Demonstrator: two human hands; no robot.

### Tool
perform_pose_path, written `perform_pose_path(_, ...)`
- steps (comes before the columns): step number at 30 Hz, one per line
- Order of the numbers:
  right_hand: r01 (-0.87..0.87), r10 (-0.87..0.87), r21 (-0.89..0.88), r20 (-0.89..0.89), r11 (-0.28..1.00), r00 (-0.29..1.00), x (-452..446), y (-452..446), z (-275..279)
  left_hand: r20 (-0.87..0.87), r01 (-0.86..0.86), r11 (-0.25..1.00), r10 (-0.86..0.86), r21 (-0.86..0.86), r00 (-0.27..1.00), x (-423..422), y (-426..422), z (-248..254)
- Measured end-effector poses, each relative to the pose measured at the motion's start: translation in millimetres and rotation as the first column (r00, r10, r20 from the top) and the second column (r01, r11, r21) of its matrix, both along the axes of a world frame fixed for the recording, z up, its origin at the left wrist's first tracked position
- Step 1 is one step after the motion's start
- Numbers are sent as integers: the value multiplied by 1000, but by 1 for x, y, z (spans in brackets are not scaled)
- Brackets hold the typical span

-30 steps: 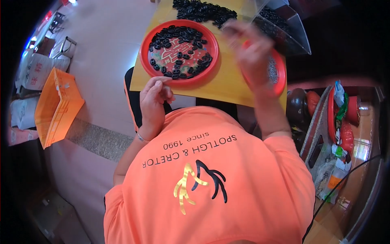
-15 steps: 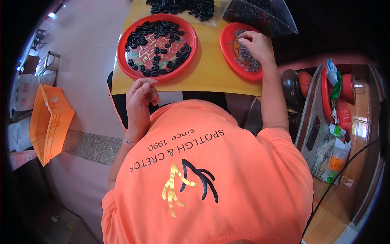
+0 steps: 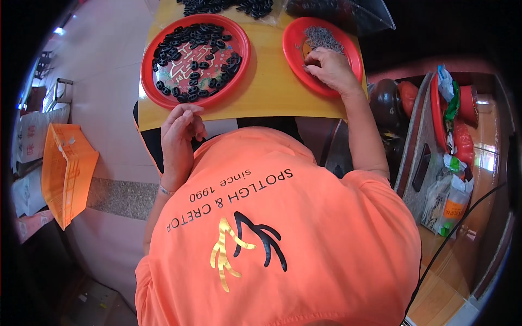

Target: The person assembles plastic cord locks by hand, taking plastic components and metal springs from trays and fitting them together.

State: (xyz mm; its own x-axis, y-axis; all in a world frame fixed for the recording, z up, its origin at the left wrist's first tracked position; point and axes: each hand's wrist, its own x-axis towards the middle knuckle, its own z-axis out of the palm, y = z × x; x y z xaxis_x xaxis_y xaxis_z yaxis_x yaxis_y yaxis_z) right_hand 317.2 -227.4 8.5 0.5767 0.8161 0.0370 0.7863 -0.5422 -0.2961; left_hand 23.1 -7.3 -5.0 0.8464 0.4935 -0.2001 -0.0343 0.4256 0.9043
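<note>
My right hand (image 3: 330, 69) is over the near part of the small red plate (image 3: 356, 54), fingertips pinched together. Whatever is between them is too small to make out. Small, thin grey metal pieces (image 3: 323, 38), like screws or pins, are heaped at the plate's far side. At the table's near edge, just below the large red tray (image 3: 246, 57), my left hand (image 3: 180, 130) is closed with thumb and forefinger together. I cannot see what it holds, if anything. Many black oval pieces with holes (image 3: 204, 33) lie in that tray, bunched at the far side and scattered elsewhere.
On the yellow table (image 3: 266, 70), more black pieces (image 3: 255, 6) lie at the far edge beside a clear bin (image 3: 348, 13). An orange crate (image 3: 68, 168) stands on the floor at left. Right of the table are a dark jar (image 3: 385, 103) and a cluttered shelf.
My right hand has moved from the middle of the small plate to its near side, uncovering the heap of grey pieces. My left hand keeps its place by the tray. The view has shifted slightly.
</note>
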Motion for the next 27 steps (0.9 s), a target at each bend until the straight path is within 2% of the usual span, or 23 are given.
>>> perform_pose_path(5, 25, -16, -69, 134, 997, 991, -7, 2, -5, -5, 16, 1000, -16, 6, 1000, 2, -1, 1)
perform_pose_path(8, 81, -68, -128, 102, 988, 992, -11, 4, 1, 8, 14, 1000, -14, -10, 1000, -2, -1, 0)
perform_pose_path(11, 151, -144, -74, 99, 986, 985, -5, 0, -6, 12, 23, 999, -22, -48, 1000, -5, 3, -5)
perform_pose_path(14, 196, -181, -74, 173, 978, 968, -1, -2, 2, 11, 11, 999, -11, -49, 1000, -7, 5, -6)
perform_pose_path(17, 199, -204, 43, 191, 979, 960, 1, 0, 10, 8, -2, 999, 2, -32, 1000, -10, 7, -5)
perform_pose_path(21, 78, -74, 341, -26, 937, 997, -20, 41, 22, 17, 4, 998, -2, -66, 1000, -11, 10, -9)
perform_pose_path(24, -68, 168, 389, -230, 919, 959, -51, 94, 26, 34, 18, 998, -16, -55, 999, -10, 10, -9)
perform_pose_path(27, -255, 336, 352, -189, 900, 923, -66, 145, 9, 18, 21, 999, -20, -45, 1000, -15, 11, -8)
